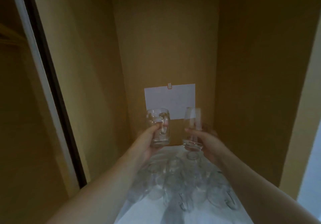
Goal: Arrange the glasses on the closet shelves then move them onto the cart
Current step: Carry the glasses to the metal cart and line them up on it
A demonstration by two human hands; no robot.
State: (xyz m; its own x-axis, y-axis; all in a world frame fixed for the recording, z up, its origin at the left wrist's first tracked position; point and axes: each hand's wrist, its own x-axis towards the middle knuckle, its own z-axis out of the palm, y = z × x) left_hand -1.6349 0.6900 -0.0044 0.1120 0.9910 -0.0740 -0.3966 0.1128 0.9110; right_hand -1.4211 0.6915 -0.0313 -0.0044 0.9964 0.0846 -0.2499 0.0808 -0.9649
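Two bare arms reach into my view of a brown closet (165,32). White shelf surface (173,213), crowded with blurred clear glasses (175,180). White paper sheet (171,100), pinned to the back wall. Handled glass mug (159,128), upright, gripped by left hand (147,145). Slim tall glass (192,129), fingers of right hand (206,142) curled around it, above the shelf.
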